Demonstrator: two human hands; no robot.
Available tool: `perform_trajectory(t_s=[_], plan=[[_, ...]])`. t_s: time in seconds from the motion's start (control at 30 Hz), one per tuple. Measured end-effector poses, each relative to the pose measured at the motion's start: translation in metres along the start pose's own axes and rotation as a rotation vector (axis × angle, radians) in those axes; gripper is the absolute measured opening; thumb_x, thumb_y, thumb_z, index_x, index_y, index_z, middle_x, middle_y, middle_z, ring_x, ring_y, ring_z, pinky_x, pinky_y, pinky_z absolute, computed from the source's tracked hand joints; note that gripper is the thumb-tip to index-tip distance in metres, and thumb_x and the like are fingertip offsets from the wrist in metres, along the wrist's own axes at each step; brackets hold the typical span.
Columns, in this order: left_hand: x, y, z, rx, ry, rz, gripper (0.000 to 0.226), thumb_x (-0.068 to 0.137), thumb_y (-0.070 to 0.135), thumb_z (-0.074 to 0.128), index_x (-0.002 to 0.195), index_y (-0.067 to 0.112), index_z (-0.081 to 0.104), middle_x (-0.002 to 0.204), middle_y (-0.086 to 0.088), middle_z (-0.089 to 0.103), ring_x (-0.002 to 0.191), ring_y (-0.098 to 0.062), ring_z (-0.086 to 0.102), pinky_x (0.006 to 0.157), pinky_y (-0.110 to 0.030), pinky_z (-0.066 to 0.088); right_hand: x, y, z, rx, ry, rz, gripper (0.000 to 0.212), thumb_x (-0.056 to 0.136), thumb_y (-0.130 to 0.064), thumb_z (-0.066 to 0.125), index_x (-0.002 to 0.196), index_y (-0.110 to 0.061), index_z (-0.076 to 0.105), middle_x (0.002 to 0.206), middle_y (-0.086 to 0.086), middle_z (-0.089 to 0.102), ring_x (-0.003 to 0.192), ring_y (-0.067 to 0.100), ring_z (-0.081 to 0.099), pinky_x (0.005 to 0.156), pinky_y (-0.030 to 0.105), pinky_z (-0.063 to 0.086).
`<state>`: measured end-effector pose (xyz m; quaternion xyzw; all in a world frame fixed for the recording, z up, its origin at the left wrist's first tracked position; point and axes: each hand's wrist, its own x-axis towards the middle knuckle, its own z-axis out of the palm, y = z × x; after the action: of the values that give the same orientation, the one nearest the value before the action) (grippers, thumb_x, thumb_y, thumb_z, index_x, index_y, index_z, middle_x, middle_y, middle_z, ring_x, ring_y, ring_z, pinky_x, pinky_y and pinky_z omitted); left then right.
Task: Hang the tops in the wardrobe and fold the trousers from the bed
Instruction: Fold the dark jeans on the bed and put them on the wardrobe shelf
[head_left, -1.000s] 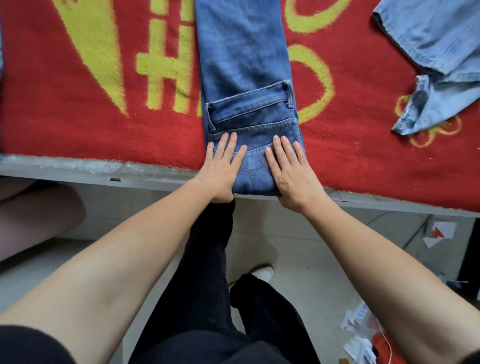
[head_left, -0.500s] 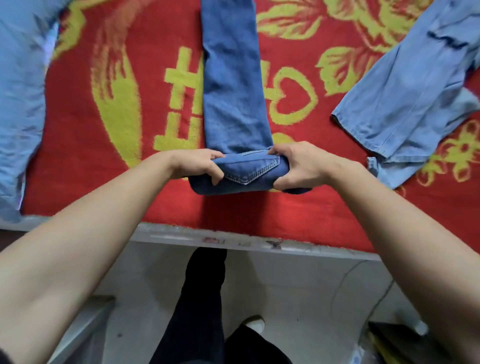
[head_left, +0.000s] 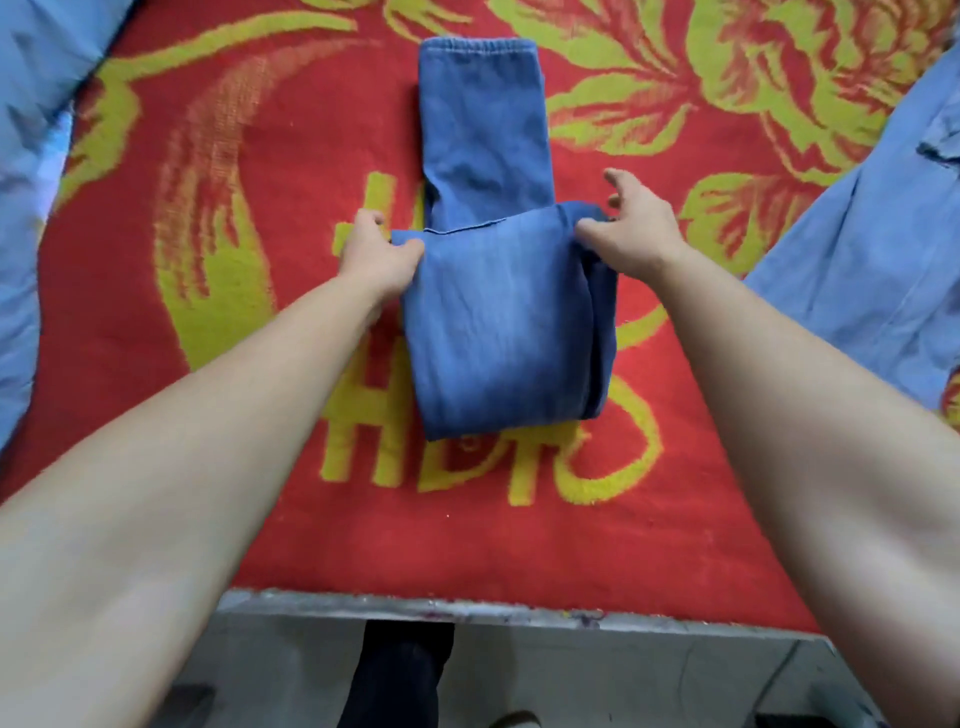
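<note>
I see the mid-blue denim trousers (head_left: 498, 322) mid-fold on the red-and-yellow patterned bed cover (head_left: 208, 364); left hand (head_left: 376, 254) and right hand (head_left: 631, 234) pinch the fold's far corners. Legs beyond remain unfolded; pale-blue garments (head_left: 857, 270) beside them untouched.

A big red blanket (head_left: 182, 519) with yellow flowers, leaves and large yellow letters covers the bed. Along the near side of the bed runs a pale grey edge (head_left: 467, 610), scuffed and spotted with bits of paint. Below it is a light grey floor (head_left: 597, 675). The light is soft and even, with no strong shadows.
</note>
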<state>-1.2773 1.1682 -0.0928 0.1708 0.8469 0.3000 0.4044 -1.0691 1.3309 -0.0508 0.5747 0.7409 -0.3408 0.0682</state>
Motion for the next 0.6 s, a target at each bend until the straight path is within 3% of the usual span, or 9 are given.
perform_trajectory(t_s=[0.1,0.2,0.4,0.6], plan=[[0.001,-0.013,0.025,0.273,0.024,0.172,0.067,0.098,0.041,0.049,0.154,0.016,0.022,0.160,-0.018,0.018,0.147,-0.031,0.019,0.117,-0.038,0.018,-0.005,0.015,0.044,-0.297,0.080,-0.173,0.068,0.098,-0.030,0.044,0.158,-0.015,0.016,0.160,0.027,0.012,0.147,0.038,0.022,0.117,0.044,0.027],[-0.008,-0.034,0.054,0.516,-0.032,0.320,0.066,0.099,0.054,0.033,0.156,0.030,0.010,0.163,-0.013,-0.012,0.150,-0.029,-0.008,0.118,-0.050,0.005,-0.026,0.030,0.078,-0.472,0.176,-0.372,0.061,0.103,-0.039,0.036,0.157,-0.014,0.020,0.161,0.029,0.002,0.149,0.043,0.010,0.121,0.045,0.017],[0.018,-0.059,0.082,0.796,0.117,0.479,0.070,0.099,0.058,0.021,0.156,0.025,-0.003,0.161,-0.017,-0.014,0.149,-0.032,-0.012,0.119,-0.056,0.002,-0.006,0.048,0.108,-0.472,0.166,-0.263,0.067,0.101,-0.056,0.029,0.159,-0.030,0.008,0.164,0.017,-0.010,0.151,0.038,-0.002,0.119,0.050,0.016],[0.040,-0.057,0.088,0.830,0.023,0.435,0.070,0.098,0.060,0.018,0.156,0.027,-0.007,0.162,-0.014,-0.016,0.149,-0.030,-0.015,0.119,-0.056,0.000,0.021,0.052,0.114,-0.289,-0.012,-0.191,0.071,0.095,-0.065,0.030,0.155,-0.044,-0.003,0.165,0.008,-0.012,0.152,0.033,-0.002,0.119,0.056,0.014]])
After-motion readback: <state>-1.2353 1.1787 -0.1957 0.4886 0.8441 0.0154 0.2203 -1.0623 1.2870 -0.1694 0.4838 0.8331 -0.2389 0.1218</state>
